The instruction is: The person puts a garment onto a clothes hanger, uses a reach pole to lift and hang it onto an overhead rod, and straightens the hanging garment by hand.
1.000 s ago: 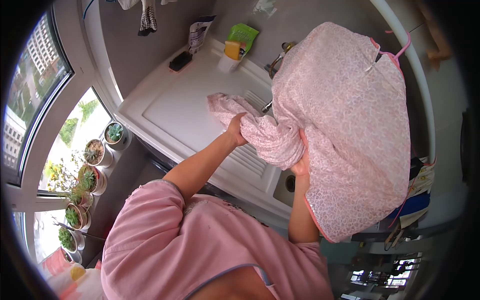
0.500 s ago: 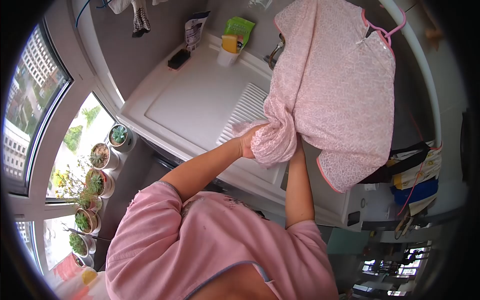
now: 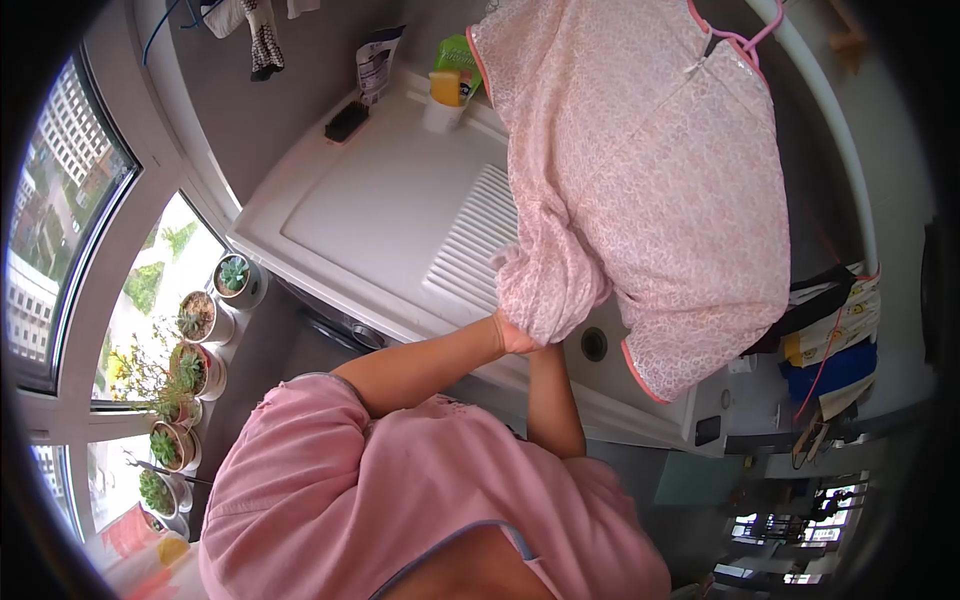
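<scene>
A pale pink patterned dress (image 3: 655, 190) with short, coral-edged sleeves hangs from a pink hanger (image 3: 765, 28) at the upper right. Its lower part is gathered into a thick, creased bunch above the sink unit; the hem is hidden in the folds. My left hand (image 3: 517, 336) is closed around the underside of this bunch, its fingertips partly covered by cloth. My right forearm (image 3: 553, 405) reaches up to the same bunch from below. Behind the cloth and my left hand, the right hand and its fingers are hidden.
Under the dress lies a white laundry sink (image 3: 370, 215) with a ribbed washboard (image 3: 470, 238) and a drain (image 3: 593, 344). A brush (image 3: 346, 122) and a white cup (image 3: 442, 115) stand at its back. Potted succulents (image 3: 235, 275) line the window; a white pole (image 3: 835, 130) curves at right.
The bunched cloth and both hands have come lower, toward my body. The right forearm has shifted left, close to my left hand. The drain has come into sight.
</scene>
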The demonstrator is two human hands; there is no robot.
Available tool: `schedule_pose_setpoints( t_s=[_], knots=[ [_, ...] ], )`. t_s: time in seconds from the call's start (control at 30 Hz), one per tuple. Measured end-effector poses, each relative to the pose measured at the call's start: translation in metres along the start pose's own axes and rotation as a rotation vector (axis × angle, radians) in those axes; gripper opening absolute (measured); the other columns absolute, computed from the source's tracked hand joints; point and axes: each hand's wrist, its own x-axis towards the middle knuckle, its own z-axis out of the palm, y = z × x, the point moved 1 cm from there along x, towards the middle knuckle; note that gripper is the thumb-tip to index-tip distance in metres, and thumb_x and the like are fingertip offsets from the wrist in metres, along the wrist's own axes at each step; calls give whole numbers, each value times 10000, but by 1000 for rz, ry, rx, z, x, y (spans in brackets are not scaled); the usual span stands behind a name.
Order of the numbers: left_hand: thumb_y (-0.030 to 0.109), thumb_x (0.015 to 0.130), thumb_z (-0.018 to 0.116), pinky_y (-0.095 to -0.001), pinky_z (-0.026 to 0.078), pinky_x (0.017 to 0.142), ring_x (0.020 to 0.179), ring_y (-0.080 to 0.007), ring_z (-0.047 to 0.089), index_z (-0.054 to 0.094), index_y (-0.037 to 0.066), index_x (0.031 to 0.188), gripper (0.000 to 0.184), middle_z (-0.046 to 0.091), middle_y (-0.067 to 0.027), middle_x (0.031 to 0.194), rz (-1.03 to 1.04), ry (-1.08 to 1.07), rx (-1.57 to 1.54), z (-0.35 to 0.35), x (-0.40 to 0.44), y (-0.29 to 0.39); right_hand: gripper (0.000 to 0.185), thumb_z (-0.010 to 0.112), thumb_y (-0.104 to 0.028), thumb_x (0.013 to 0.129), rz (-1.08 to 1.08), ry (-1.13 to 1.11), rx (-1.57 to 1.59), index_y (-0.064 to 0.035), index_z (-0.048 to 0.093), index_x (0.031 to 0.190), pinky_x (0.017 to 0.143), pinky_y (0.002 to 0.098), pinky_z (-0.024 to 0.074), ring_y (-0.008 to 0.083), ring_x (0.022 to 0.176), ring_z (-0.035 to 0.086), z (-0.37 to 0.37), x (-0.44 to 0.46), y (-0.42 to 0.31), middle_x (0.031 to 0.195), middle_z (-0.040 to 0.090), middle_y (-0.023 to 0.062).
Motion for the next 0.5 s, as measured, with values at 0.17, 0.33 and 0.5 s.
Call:
schedule_pose_setpoints(
  t_s=[0.17, 0.33, 0.5],
  knots=[
    [459, 779, 393, -354, 327, 899, 1035, -218, 434, 359, 78, 1173, 549, 418, -91, 1166, -102, -1, 361, 42, -50, 14, 709, 354, -576, 735, -188, 207, -196, -129, 191, 1261, 937, 391, 237, 244, 1153, 265, 29, 31, -34, 1284, 246, 41],
    [504, 704, 511, -313, 337, 891, 1019, -227, 448, 321, 20, 1190, 711, 413, -135, 1158, -149, 418, 1142, 63, -37, 38, 705, 362, -571, 734, -252, 291, -342, -125, 203, 1256, 935, 393, 240, 245, 1149, 271, 43, 43, -61, 1279, 255, 42],
    [439, 620, 597, -317, 409, 705, 815, -241, 545, 518, -44, 975, 605, 557, -180, 903, 32, 713, 2182, 80, -19, 40, 700, 370, -566, 733, -272, 339, -453, -121, 215, 1251, 933, 395, 243, 246, 1146, 276, 45, 52, -61, 1275, 264, 43]
  ],
)
